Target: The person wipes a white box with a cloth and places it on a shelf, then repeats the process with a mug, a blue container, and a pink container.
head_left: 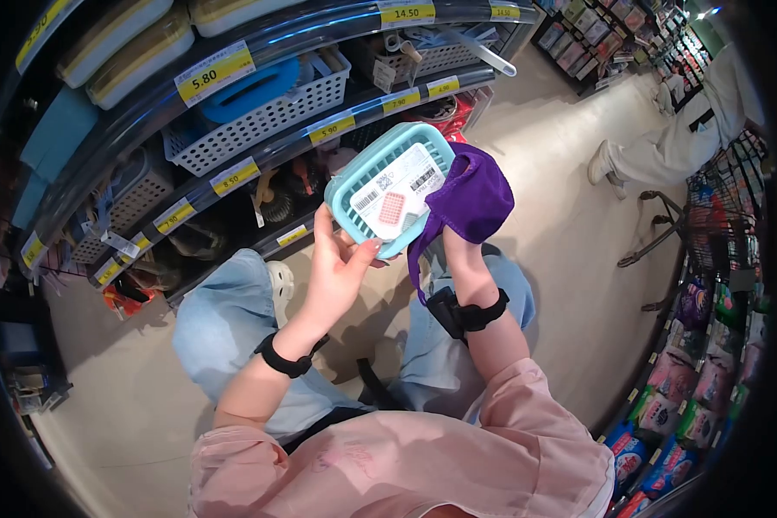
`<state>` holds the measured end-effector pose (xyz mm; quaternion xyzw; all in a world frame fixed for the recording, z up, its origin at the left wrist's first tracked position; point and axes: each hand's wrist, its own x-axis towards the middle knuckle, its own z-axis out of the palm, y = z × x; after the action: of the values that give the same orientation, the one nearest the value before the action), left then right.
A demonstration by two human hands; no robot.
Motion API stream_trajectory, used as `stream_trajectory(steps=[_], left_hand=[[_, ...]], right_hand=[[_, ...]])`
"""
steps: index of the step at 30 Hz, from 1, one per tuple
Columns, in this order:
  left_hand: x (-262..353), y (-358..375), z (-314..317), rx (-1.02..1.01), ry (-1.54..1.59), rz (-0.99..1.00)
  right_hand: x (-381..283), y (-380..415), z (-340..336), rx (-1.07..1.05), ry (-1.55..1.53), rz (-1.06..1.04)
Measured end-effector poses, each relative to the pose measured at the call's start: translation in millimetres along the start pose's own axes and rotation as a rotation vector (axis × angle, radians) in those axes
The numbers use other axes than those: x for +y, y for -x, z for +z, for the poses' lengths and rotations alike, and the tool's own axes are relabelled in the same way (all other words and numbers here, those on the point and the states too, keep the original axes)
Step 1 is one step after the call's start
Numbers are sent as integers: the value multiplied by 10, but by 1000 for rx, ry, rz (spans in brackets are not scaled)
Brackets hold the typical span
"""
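My left hand [344, 266] is closed around the lower left edge of a turquoise plastic soap tray [344, 210], its thumb on the near rim. The tray has slotted sides and is tilted towards me, with a white paper label [395, 192] showing barcodes and a picture of a pink tray. A purple cloth [479, 197] hangs over my right hand [460, 244] and overlaps the tray's right end. Only the wrist side of that hand shows; its fingers are hidden under the cloth. Each of my wrists wears a black band.
Shelves with yellow price tags [235, 176] stand ahead, holding a white perforated basket [263, 116] and brushes [274, 205]. On the right are a wire cart [725, 203] and a shelf of packaged goods [665, 414]. Another person's legs [665, 147] are at upper right.
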<state>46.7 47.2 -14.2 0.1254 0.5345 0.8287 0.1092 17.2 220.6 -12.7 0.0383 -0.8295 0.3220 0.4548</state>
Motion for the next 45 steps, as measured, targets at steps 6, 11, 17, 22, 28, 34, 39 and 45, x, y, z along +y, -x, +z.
stream_trajectory(steps=[6,11,17,22,28,34,39,45], left_hand=[[77,-67,-33,19,-93,-49],[76,-97,-41,27,5,-98],[-35,-57,-56,103,-470,120],[56,6,-8,38,-679,207],[96,56,40,-23,-839,344],[160,30,61,-80,-861,435],[107,37,34,-138,-849,446],[83,69,52,-200,-1058,558]], right_hand=[[-65,-134,-61,-46,-133,-62],[-197,-167,-83,-189,-442,-8],[-352,-87,-108,-372,-628,175],[-371,-76,-110,-251,-531,106],[-328,-68,-107,23,-300,-37],[345,753,159,-162,-606,287],[630,969,101,-313,-779,459],[87,282,-201,-149,-1409,801]])
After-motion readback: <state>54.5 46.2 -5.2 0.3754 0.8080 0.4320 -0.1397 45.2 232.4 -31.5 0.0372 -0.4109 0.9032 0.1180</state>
